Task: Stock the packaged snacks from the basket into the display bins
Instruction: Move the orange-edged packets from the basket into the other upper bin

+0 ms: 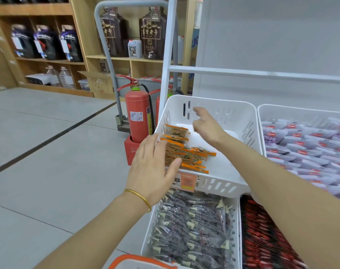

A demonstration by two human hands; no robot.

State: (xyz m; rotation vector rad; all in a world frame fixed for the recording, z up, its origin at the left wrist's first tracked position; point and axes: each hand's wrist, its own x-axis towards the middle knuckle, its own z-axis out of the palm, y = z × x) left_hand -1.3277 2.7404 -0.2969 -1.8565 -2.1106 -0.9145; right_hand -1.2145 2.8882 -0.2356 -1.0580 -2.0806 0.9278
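From the head camera, we look down along both bare forearms toward a white slotted display bin point(214, 105) tilted toward us on a white rack. Our left hand point(151, 167), with a gold bangle point(140, 197) at the wrist, reaches in over the bin's near left corner; its fingers are straight and lie flat against a pile of clear snack packets with orange edges point(184, 152), gripping none of them. These packets fill only the left part of the bin, overlapping in a loose row from its back toward its front wall. Our right hand point(206, 125) hovers above the middle of the same bin, slightly blurred, with thumb and fingers loosely spread and nothing held in them. An orange price tag point(186, 181) hangs on the bin's front wall. Below it sits a lower bin of dark packets point(194, 230), and just beside that, to the right, a bin of red packets point(262, 239). To the right of the upper bin stands a bin of pale purple packets point(311, 148). The orange rim of the basket point(138, 262) shows at the bottom edge. A red fire extinguisher point(138, 117) stands on the grey floor left of the rack, with wooden shelves of dark jars point(153, 33) behind it.
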